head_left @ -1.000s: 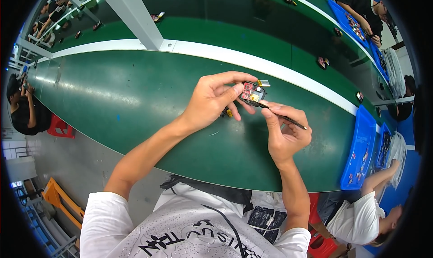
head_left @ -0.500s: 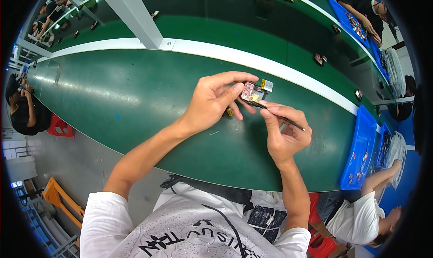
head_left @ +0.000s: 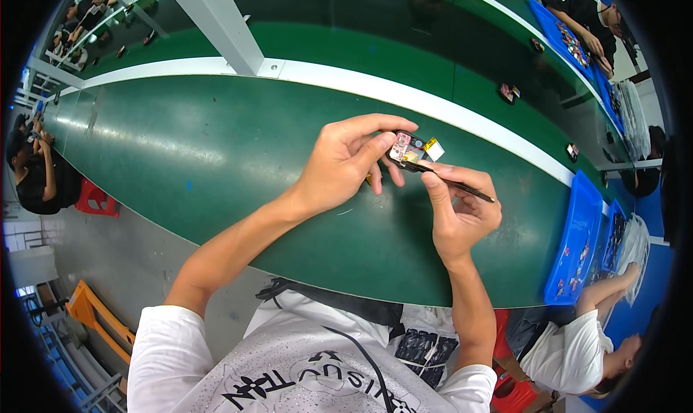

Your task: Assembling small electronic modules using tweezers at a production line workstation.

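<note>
My left hand (head_left: 336, 160) pinches a small black device housing (head_left: 393, 155) between thumb and fingers. Inside it sits a red circuit board (head_left: 401, 145). A flat silver battery (head_left: 434, 149) with yellow tape juts out from the housing's right side. In my right hand (head_left: 462, 207) is a thin black pen-like tool (head_left: 473, 190), gripped by thumb and forefinger. Its tip touches or nearly touches the housing's lower edge; which one, I cannot tell. Below my left fingers a small yellowish part (head_left: 369, 179) shows, mostly hidden by the hand.
Under my hands runs a green worktable (head_left: 238, 138). A white rail (head_left: 346, 80) and post (head_left: 224, 30) border a green belt carrying small devices (head_left: 509, 93). Right, a blue tray (head_left: 575, 247) holds several small parts. People sit along both sides; one (head_left: 570, 341) is close right.
The battery has turned and tipped lower beside the housing, whose inside shows more now. My right hand has shifted slightly right and down with the tool. Devices on the belt have drifted left.
</note>
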Motion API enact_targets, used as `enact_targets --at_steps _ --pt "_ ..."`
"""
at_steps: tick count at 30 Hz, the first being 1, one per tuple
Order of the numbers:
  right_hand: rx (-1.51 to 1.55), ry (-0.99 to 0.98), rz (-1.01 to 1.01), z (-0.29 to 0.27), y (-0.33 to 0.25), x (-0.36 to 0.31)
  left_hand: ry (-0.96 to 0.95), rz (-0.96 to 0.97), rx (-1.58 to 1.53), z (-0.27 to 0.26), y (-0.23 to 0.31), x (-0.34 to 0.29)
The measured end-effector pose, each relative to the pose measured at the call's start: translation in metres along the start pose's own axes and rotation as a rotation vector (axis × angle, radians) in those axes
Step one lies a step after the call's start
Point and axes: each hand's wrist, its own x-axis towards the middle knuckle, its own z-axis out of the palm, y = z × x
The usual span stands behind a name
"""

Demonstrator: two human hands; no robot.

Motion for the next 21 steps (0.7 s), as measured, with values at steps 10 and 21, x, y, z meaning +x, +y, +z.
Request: enact_targets --at_steps 10,21 --pt "-0.003 0.008 0.057 0.001 0.000 -0.001 0.010 -0.073 -0.057 0.001 0.002 0.001" --pt "0.041 0.012 0.149 0.001 -0.006 0.000 0.035 -0.074 -0.030 -0.002 0.004 0.000"
